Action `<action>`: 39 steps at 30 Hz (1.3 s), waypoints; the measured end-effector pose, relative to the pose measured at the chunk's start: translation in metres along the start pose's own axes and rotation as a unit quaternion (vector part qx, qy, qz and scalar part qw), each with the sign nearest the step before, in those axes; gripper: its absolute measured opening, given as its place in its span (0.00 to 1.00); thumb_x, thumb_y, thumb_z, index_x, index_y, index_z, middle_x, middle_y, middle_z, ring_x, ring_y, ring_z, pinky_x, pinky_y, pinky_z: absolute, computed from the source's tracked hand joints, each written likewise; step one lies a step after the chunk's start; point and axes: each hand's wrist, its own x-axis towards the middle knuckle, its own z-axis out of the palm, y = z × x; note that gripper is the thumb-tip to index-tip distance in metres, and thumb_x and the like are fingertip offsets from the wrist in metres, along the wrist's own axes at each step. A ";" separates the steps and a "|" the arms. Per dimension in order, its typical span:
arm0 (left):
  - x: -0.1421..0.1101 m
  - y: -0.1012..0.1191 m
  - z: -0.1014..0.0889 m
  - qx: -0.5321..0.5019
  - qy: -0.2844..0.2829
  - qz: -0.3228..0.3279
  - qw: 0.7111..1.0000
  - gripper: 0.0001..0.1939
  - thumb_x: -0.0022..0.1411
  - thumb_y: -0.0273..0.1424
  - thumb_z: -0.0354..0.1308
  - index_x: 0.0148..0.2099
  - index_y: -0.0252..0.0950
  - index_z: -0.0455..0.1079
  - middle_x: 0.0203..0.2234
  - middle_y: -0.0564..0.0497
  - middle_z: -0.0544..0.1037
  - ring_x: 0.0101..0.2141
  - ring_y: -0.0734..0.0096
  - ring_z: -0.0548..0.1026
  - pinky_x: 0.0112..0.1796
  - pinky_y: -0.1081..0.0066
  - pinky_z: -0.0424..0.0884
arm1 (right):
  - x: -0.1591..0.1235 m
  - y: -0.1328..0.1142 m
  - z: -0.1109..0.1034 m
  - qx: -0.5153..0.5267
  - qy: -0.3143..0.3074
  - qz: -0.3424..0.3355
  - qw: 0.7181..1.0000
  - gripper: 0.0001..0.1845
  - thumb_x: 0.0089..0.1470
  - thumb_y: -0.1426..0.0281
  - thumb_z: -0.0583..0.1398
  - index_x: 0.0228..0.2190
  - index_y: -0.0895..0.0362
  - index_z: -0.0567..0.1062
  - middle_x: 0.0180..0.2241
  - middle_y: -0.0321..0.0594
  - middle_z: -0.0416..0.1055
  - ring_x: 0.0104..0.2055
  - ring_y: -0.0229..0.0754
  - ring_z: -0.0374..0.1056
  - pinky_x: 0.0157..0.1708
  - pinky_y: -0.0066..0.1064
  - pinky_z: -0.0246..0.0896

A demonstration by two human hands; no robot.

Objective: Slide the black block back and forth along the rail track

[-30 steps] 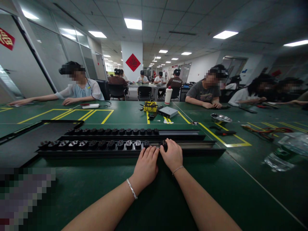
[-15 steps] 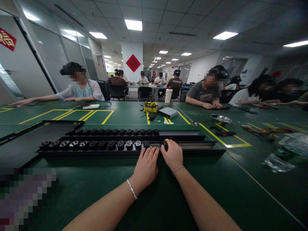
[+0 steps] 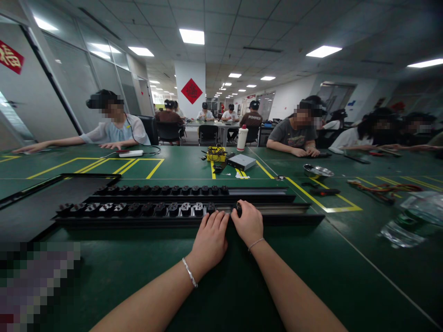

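Two long black rails lie side by side on the green table, the near rail (image 3: 287, 215) and the far rail (image 3: 258, 191), each with a row of several black socket modules (image 3: 148, 208) along its left part. My left hand (image 3: 209, 237) rests with fingers together on the near rail's front edge, just right of the last seated module. My right hand (image 3: 248, 222) is curled round a small black socket module (image 3: 238, 208) and holds it against the near rail's open channel.
A black tray (image 3: 31, 203) lies at the left. A clear plastic bag (image 3: 411, 216) and coloured wires (image 3: 384, 187) sit at the right. A yellow item (image 3: 216, 153), a grey box (image 3: 241, 161) and a metal dish (image 3: 317, 170) lie further back. Several other people work across the table.
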 end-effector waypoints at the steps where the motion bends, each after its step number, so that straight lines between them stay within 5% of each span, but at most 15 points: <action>1: 0.000 0.000 0.000 0.001 0.000 0.000 1.000 0.31 0.56 0.28 0.49 0.63 0.35 0.53 0.60 0.46 0.63 0.60 0.59 0.57 0.60 0.56 0.49 | 0.000 0.000 0.000 -0.001 0.000 0.000 1.000 0.18 0.53 0.67 0.53 0.42 0.60 0.74 0.44 0.48 0.74 0.50 0.46 0.66 0.50 0.36 0.55; 17: 0.000 0.000 0.000 -0.001 0.002 0.000 1.000 0.31 0.56 0.28 0.50 0.63 0.34 0.53 0.60 0.46 0.62 0.60 0.59 0.57 0.60 0.56 0.49 | -0.001 0.000 0.002 -0.005 0.004 0.026 1.000 0.16 0.52 0.65 0.54 0.41 0.56 0.75 0.43 0.44 0.74 0.53 0.49 0.62 0.57 0.44 0.42; 39: 0.000 -0.001 -0.001 -0.002 -0.013 -0.004 1.000 0.31 0.57 0.28 0.49 0.63 0.34 0.53 0.60 0.46 0.62 0.60 0.59 0.57 0.60 0.55 0.49 | 0.000 -0.001 0.002 -0.002 -0.001 0.039 0.999 0.18 0.51 0.66 0.54 0.41 0.58 0.75 0.43 0.46 0.74 0.53 0.49 0.62 0.57 0.44 0.42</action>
